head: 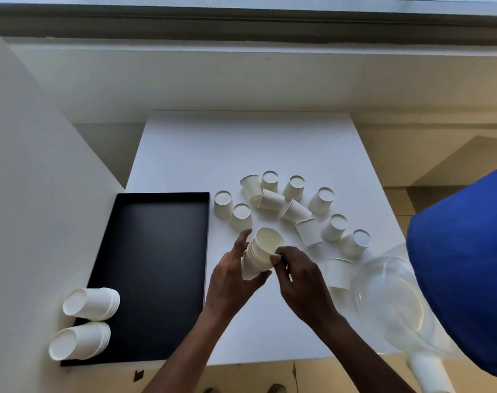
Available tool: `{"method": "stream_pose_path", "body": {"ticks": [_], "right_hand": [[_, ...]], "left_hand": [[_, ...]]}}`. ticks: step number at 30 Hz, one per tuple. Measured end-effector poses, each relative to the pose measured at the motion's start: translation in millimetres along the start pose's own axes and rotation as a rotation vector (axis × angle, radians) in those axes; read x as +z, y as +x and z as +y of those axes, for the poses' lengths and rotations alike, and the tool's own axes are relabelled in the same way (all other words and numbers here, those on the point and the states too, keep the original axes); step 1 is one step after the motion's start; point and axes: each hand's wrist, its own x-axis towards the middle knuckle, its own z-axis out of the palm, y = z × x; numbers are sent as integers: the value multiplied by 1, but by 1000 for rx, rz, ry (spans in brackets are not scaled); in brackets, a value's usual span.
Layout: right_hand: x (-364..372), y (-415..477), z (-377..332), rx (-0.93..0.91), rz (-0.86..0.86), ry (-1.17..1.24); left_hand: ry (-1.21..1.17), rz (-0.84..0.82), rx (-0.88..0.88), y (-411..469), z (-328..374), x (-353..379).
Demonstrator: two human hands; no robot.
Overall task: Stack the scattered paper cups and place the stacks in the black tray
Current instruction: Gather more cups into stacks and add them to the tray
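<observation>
My left hand [233, 279] grips a stack of white paper cups [258, 255], mouth tilted up and away from me. My right hand [301, 276] pinches the stack's rim at its near right side. Both hover over the white table [241, 148], just right of the black tray [156, 251]. Two finished stacks lie on their sides at the tray's near left corner, the upper stack [92, 303] and the lower stack [80, 340], overhanging its left edge. Several loose cups [294, 190] stand upside down or lie tipped beyond my hands, and one upright cup [338, 272] stands right of my right hand.
A white wall [29, 194] rises close along the tray's left side. A clear plastic bag [391, 296] lies at the table's near right corner, partly behind a blue sleeve [465, 265]. The table's near edge runs just below the tray, with tiled floor beneath.
</observation>
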Motion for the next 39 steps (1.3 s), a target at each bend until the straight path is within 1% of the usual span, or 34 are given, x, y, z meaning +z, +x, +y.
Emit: {"method": "stream_pose_path", "body": {"ticks": [3,6,8,11,15,17,20,23,26,31,36,39], "right_hand": [[8,-12,7,-55,-93,-163],[5,-19,9,-39,-180,-160],[0,-21,10,9,-182,-47],[-6,-21,10,140,-123,155],[-3,-22,6,142,-143,257],[1,-21,3,197,-142,372],[5,-14,-6,376,-145,611],[14,-7,-16,455,-189,729],[28,-1,-34,427,-252,734],[56,11,-67,323,-292,636],[90,27,-96,88,-279,541],[110,37,-110,-8,-272,477]], "left_hand": [[-7,7,11,-3,5,-2],[-21,-14,34,-11,6,-3],[-41,-17,29,-15,5,-2],[-81,-11,-20,-18,8,-1],[-162,-19,-65,-19,14,-3],[-206,-11,-118,-20,16,-7],[-265,50,-201,-23,17,-18],[-399,120,-338,-22,13,-28],[-476,182,-437,-20,7,-40],[-673,295,-545,-20,-5,-65],[-894,441,-674,-17,-24,-95],[-986,495,-824,-15,-38,-108]]}}
